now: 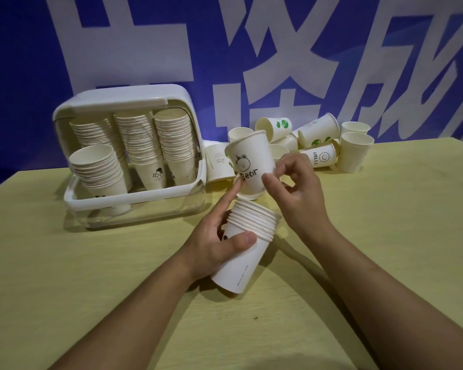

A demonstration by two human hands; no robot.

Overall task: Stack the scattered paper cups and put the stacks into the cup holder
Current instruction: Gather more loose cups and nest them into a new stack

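My left hand (214, 244) grips a tilted stack of paper cups (247, 244) above the table's middle, its index finger stretched up to touch a single cup. That single cup, printed "Bear" (251, 161), hangs just above the stack's mouth, pinched by my right hand (294, 190) between thumb and fingers. The white cup holder (134, 198) stands at the left with its lid raised and several tall stacks (142, 145) inside. Scattered loose cups (321, 137) lie and stand behind my hands, toward the right.
The yellow-green table (91, 289) runs to a blue wall with large white characters (251, 49). Its left edge falls away near the holder. A "HELLO" cup (320, 156) lies on its side among the loose ones.
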